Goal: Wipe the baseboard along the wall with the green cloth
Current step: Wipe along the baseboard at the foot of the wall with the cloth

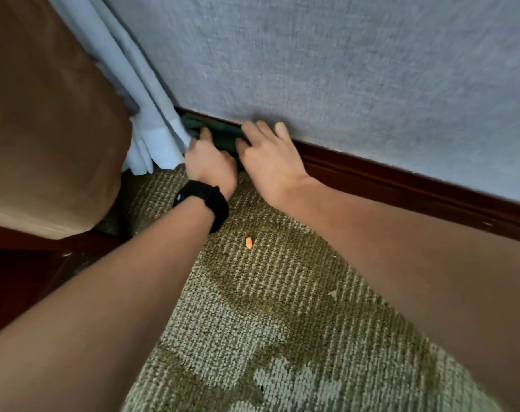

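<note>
Wall (342, 60): one, grey-blue textured covering, filling the top of my view.
Carpet (282, 307): one, looped pile in olive and pale green patches, running up to the wall.
Armchair (44, 114): one, tan upholstery on a dark wood base, at my left.
Curtain (145, 114): one, pale blue folds hanging to the floor in the corner.
Baseboard (401, 179): one dark reddish-brown strip, glossy, along the foot of the wall.
Green cloth (223, 133): one, dark green, bunched, pressed on the baseboard just beside the curtain hem, between my two hands.
My right hand (267, 156): fingers spread flat over the cloth's right end, fingertips touching the wall.
My left hand (209, 162): curled closed on the cloth's left part, thumb up.
Wristwatch (205, 200): one, black, on my left wrist.
Orange scrap (248, 242): one small piece on the carpet, between my forearms.
</note>
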### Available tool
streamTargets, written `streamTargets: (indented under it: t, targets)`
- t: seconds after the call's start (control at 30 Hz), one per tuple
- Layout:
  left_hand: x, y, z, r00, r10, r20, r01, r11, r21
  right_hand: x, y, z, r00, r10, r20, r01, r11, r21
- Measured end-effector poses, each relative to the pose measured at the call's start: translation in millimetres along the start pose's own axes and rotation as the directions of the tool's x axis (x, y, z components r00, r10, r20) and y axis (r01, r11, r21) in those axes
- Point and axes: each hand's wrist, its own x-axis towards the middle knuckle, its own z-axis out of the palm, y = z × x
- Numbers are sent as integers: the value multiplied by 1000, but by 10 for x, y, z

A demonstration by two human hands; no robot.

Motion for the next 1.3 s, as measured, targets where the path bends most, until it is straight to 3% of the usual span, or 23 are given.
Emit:
streamTargets:
  t: [0.37, 0.6, 0.8, 0.97, 1.03, 1.13, 1.2, 1.3]
  targets:
    - [-752, 604, 270, 983, 161, 83, -163, 986, 20, -970, 647, -20, 998, 55, 34, -51, 993, -106]
    - [-1392, 1011, 602, 899, 423, 110, -423, 906, -28, -1833, 1211, -157, 994, 78, -72, -92, 972, -215]
    - [-1855, 1335, 842, 687, 670, 282, -707, 706, 46, -2585, 1700, -194, 986, 160, -56, -168, 962, -215]
    - [-2048, 1591, 830, 520, 793, 318, -852, 455, 259, -2904, 1838, -186, 957, 265, -115, -281, 946, -160]
    - [-1997, 1593, 754, 495, 830, 257, -849, 398, 348, -2896, 1780, -140, 939, 305, -161, -325, 938, -118]
    - [-1841, 1537, 654, 510, 841, 180, -841, 444, 309, -2819, 1673, -103, 924, 339, -179, -350, 936, -31]
    - [-1763, 1442, 615, 365, 924, 112, -900, 319, 296, -2768, 1642, -84, 939, 282, -199, -282, 959, 26]
    - [-1759, 1351, 687, 103, 972, 211, -952, 35, 303, -2759, 1665, -22, 959, 201, -198, -204, 979, 5]
